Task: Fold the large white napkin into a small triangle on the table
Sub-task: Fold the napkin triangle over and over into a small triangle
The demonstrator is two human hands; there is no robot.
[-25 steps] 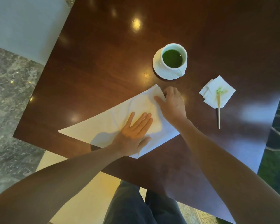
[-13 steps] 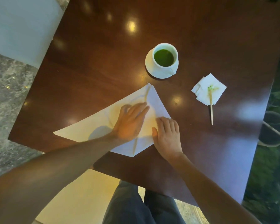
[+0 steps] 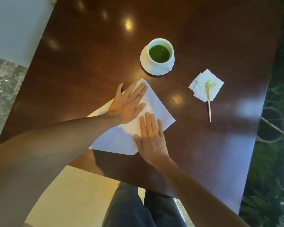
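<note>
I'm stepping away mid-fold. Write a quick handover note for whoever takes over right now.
Left hand: flat, palm down on the large white paper napkin, fingers towards its far corner.
Right hand: flat on the near right edge.
The napkin lies folded on the dark wooden table, near the front edge.
Done: at least one fold, being pressed flat.
Left: fold it down to a small triangle.
Mind the white cup of green drink just beyond.

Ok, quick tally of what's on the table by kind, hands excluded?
Large white napkin: 1
Small stained napkin: 1
Cup of green drink: 1
Saucer: 1
Wooden stick: 1
Total: 5
</note>
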